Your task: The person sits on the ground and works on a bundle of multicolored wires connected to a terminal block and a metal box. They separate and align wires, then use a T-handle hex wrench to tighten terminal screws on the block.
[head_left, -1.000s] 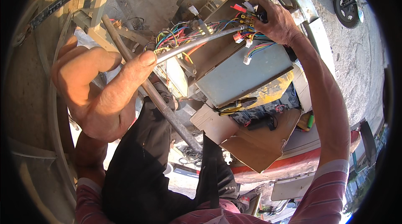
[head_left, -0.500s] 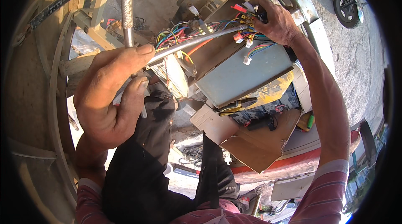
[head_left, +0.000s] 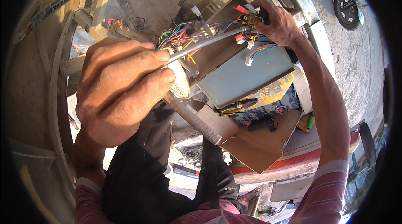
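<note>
My left hand (head_left: 121, 86) is closed on the handle end of a T-handle socket wrench (head_left: 203, 44). Its knurled crossbar (head_left: 192, 117) sticks out below my fingers, slanting down to the right. The wrench's bright shaft runs to the upper right, its tip at a cluster of yellowish terminals (head_left: 250, 20). Beside that tip, my right hand (head_left: 278, 23) is closed around the terminal cluster, whose dark body is mostly hidden by my fingers. Coloured wires (head_left: 188, 33) with red and white plugs (head_left: 248, 61) spread around it. Partly behind my left hand is a pale finned box (head_left: 180, 77).
A grey metal panel (head_left: 247, 71) lies below the wires. Nearer me are a yellow piece (head_left: 272, 92), a dark battery-like block (head_left: 247, 117) and a cardboard flap (head_left: 264, 144). A pale metal frame bar (head_left: 303, 0) curves at upper right; a wheel (head_left: 347, 10) stands beyond.
My left hand has turned the wrench: its crossbar pointed upward before and now points down to the right. The fingers have closed in further. My right hand has stayed nearly still.
</note>
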`<action>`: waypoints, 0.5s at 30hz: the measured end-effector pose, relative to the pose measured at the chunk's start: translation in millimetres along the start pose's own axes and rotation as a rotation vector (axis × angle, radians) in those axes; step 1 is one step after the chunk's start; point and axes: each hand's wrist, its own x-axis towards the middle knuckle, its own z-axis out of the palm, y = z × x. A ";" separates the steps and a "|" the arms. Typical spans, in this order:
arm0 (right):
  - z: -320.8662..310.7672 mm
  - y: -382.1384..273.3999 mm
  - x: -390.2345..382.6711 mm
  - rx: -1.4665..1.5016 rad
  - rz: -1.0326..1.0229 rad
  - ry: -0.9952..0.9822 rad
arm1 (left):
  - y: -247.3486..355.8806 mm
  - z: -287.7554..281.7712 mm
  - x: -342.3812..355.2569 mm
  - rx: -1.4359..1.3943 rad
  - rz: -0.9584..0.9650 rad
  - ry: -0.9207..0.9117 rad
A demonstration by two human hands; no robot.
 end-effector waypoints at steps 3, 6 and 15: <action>-0.4 -0.1 0.1 -0.007 0.012 -0.003 | 3.8 -4.6 -2.2 0.202 0.030 0.032; -1.1 0.4 0.6 0.005 0.007 -0.024 | 2.5 -0.2 -7.0 0.119 -0.064 0.055; 0.2 1.1 -0.1 -0.006 0.020 -0.010 | 4.7 21.2 -29.6 -0.598 -0.458 0.267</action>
